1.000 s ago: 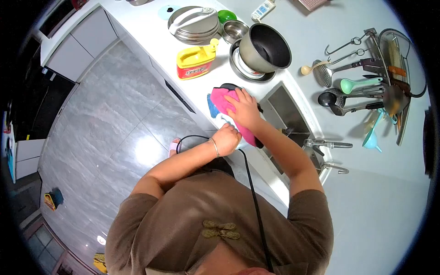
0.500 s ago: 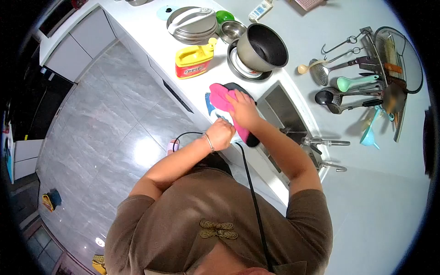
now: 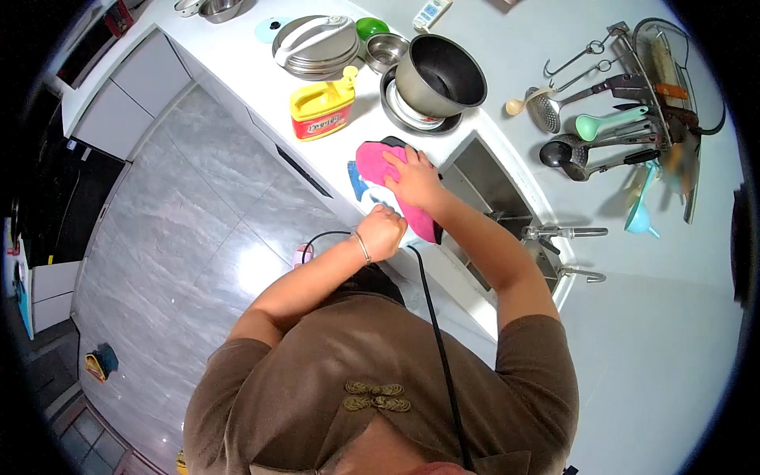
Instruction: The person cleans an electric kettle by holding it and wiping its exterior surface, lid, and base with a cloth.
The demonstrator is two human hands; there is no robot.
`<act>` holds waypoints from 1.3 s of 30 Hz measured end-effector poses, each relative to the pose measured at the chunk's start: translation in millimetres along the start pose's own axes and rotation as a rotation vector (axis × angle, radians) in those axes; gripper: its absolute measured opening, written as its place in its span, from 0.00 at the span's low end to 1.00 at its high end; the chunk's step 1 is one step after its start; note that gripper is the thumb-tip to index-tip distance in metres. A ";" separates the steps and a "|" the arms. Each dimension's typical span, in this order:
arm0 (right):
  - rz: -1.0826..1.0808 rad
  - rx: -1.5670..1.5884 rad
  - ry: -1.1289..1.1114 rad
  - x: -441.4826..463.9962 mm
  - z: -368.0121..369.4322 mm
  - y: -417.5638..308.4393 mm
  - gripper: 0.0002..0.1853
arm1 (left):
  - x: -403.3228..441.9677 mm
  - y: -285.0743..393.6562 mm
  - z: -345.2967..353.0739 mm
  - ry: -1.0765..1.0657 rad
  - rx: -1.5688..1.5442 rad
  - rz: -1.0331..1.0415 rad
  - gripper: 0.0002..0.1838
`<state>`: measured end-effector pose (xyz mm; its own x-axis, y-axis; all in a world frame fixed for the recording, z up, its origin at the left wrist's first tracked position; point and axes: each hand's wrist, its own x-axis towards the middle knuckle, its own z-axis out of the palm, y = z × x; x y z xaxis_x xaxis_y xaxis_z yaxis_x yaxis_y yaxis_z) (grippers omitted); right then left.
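Observation:
My right hand lies on a pink cloth, thumb and spread fingers curled on it. A dark edge shows from beneath the cloth; what it belongs to is hidden. Close by on the left, my left hand, with a bracelet on the wrist, is closed in a fist near the counter's front edge. Something white with a blue part shows just past its fingers, partly under the cloth. I cannot make out its kind or exactly what the fist holds.
Beyond the hands stand a yellow-and-red bottle, a dark-lined pot on plates, a small metal bowl and stacked lidded pans. Right of them is the sink with a faucet. Utensils hang on the wall.
My right hand has shifted slightly left and up with the pink cloth, which now looks flatter and covers more of the dark thing. The left hand has barely moved. The camera view has tilted slightly.

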<state>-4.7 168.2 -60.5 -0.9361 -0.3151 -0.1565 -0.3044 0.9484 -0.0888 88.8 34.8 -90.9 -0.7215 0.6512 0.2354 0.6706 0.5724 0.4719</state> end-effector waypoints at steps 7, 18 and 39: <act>0.197 0.066 -0.168 80.3 19.3 -10.4 0.29 | -1.0 -0.8 -7.0 -0.011 0.013 -0.018 0.11; -0.073 -0.120 -0.089 -33.2 -16.5 -8.9 0.34 | -5.8 -6.9 -15.8 -0.008 -0.056 -0.050 0.12; 0.179 -0.111 -0.248 87.5 14.3 -39.0 0.28 | -5.3 -5.3 -7.3 0.012 -0.026 -0.017 0.08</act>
<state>-72.2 103.1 -84.9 -0.9092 -0.1293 -0.3959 -0.1691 0.9833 0.0672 87.8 24.7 -88.5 -0.7347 0.6356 0.2372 0.6537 0.5698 0.4980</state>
